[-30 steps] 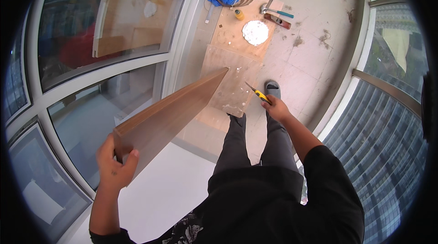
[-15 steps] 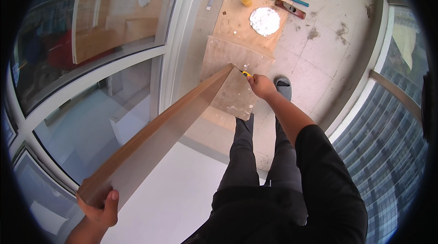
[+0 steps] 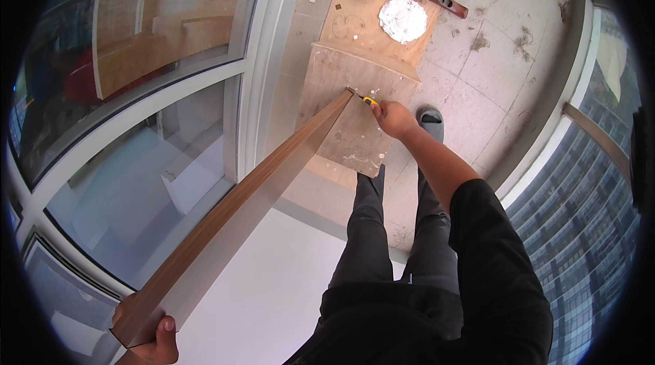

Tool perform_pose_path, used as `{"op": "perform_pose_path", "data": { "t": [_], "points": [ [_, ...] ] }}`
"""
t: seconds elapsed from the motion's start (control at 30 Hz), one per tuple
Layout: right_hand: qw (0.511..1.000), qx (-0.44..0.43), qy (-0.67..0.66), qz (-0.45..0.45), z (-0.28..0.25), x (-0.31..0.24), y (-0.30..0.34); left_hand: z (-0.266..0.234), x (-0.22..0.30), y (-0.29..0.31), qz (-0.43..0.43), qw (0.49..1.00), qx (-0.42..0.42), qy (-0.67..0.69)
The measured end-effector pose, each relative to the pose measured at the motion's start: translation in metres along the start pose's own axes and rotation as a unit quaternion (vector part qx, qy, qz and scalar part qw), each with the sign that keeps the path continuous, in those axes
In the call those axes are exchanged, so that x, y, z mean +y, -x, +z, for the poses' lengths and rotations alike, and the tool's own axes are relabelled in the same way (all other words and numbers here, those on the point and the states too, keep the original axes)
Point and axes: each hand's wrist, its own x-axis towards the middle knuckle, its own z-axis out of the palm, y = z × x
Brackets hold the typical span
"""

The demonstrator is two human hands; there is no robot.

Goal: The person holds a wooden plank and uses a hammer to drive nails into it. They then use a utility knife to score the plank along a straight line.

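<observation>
Left hand (image 3: 151, 342), lower left, clamps a long plank (image 3: 254, 209); right hand (image 3: 394, 118), closed on a yellow knife (image 3: 368, 100), meets its far tip. The blade could slip if the plank wobbles.

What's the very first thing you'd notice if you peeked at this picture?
A long wooden board stretches from the lower left up to the middle. The left hand grips its near end, and the right hand holds a yellow knife at its far tip. A white plaster patch sits on the floor beyond.

left hand (image 3: 153, 341) low, grip clenched; right hand (image 3: 392, 118) stretched far forward, grip closed.
</observation>
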Motion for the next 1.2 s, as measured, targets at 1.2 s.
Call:
{"op": "perform_pose_path", "data": {
  "t": [1.2],
  "points": [
    [0.999, -0.007, 0.016, 0.037, -0.003, 0.019, 0.026, 0.006, 0.015, 0.000, -0.052, 0.996, 0.004, -0.079]
  ]
}}
